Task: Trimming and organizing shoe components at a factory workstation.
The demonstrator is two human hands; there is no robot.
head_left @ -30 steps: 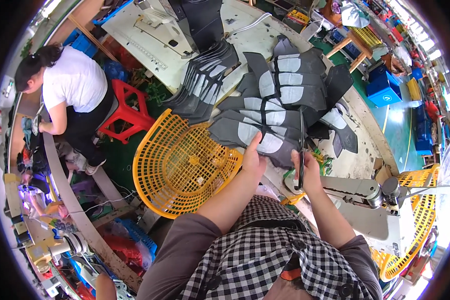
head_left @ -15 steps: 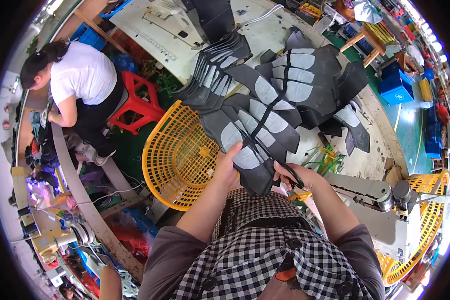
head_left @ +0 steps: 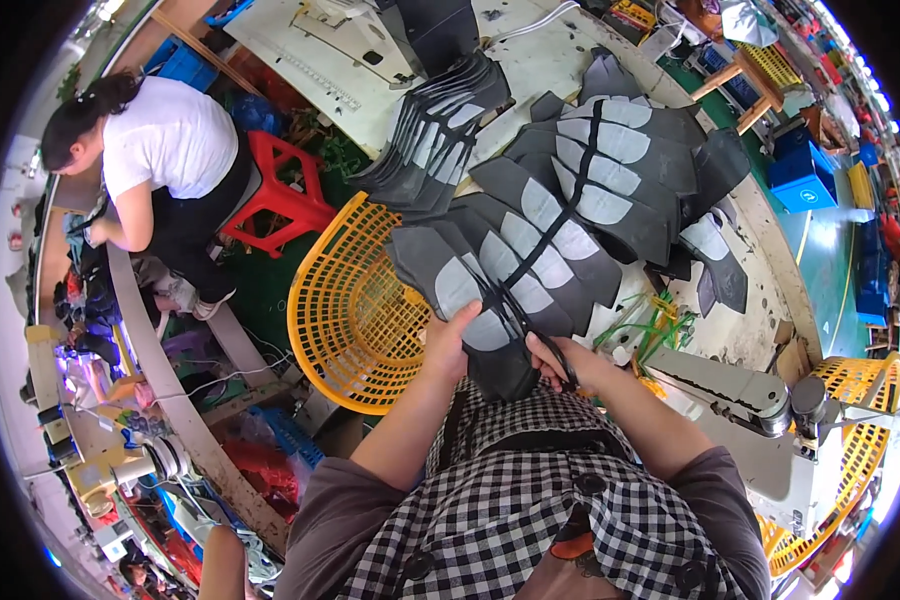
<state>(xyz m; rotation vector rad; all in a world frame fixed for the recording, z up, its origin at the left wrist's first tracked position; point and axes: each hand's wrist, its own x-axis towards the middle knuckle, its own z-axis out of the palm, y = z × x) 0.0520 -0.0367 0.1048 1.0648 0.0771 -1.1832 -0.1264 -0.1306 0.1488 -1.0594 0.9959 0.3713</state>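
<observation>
My left hand [head_left: 452, 345] grips the near end of a chain of dark grey cut pieces [head_left: 500, 372], with light grey patches, that look like shoe uppers. Its thumb lies on a light patch. In my right hand [head_left: 567, 363] is a pair of black-handled scissors [head_left: 569, 378], its blades pointing up and left at the black strip [head_left: 542, 225] that links the pieces. Whether the blades are open is hard to see. The linked pieces [head_left: 610, 165] run away from me in an overlapping row across the table. A separate fanned stack of like pieces [head_left: 440, 130] lies behind.
A yellow plastic basket [head_left: 315, 345] stands left of my hands. On the right are a sewing machine [head_left: 720, 385] and another yellow basket [head_left: 875, 440]. Green ties [head_left: 665, 325] lie on the white table [head_left: 760, 255]. A person in white [head_left: 170, 135] sits on a red stool [head_left: 295, 205].
My right hand with the scissors has moved slightly left, closer to my left hand. The linked pieces have shifted and spread a little. My view has tilted slightly.
</observation>
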